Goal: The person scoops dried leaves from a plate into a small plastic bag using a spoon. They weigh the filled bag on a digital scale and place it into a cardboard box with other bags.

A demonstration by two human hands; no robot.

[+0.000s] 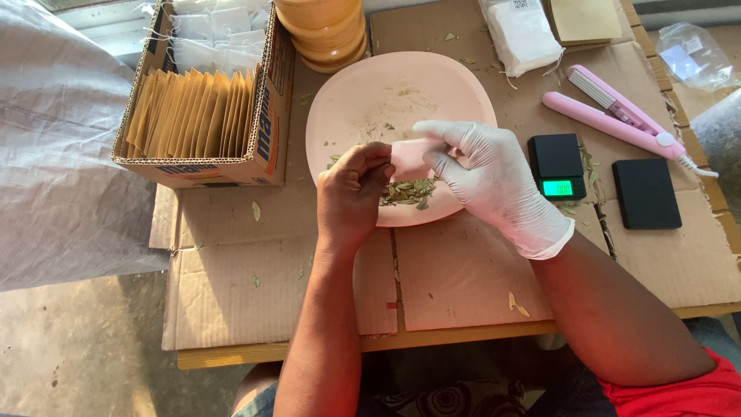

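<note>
A surface covered in flattened cardboard is being viewed from above. At its far left, a cardboard box is standing open; a row of upright tan envelopes is packed at its front and white sachets are lying behind them. Next to the box, a stack of orange bowls is standing. To the right, a small scale with a lit green display is lying, a black lid just beside it, and a pink sealer behind both. A bundle of white bags is resting at the far edge. Loose leaf bits are scattered over the cardboard.

A pink plate is occupying the centre, with dried leaves heaped at its near rim. Both hands are being held just above that heap, so part of it is being hidden. A small pink pouch is being held between the two hands, directly over the leaves. The bare left hand is closed, its fingertips pinching the pouch's left edge. The gloved right hand is gripping the pouch's right side, fingers curled together over it. Whether the pouch is holding anything cannot be told.
</note>
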